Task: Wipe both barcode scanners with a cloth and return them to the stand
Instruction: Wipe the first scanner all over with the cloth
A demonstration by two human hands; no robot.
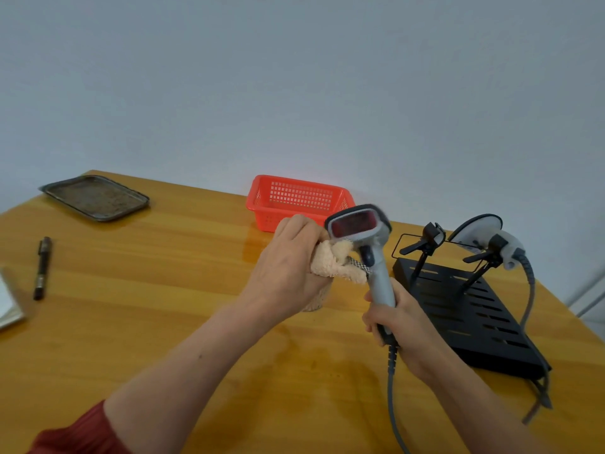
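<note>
On the table [163, 290] the black stand [468, 309] sits at approx. 3 o'clock, its 1 o'clock cradle [492, 249] carrying the second scanner [474, 228], its 11 o'clock cradle [429, 239] vacant, prob. for the one in hand. That scanner [360, 226] stands upright at centre since the right hand [404, 326] grips its handle low, leaving head & neck free. The left hand [288, 260], at its 9 o'clock, bunches the cloth [334, 265] against the neck.

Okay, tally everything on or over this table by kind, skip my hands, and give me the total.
2 barcode scanners: held scanner, docked scanner
1 cloth
1 stand
1 red basket
1 metal tray
1 pen
1 white pad, cut off at the left edge
Total: 8
</note>
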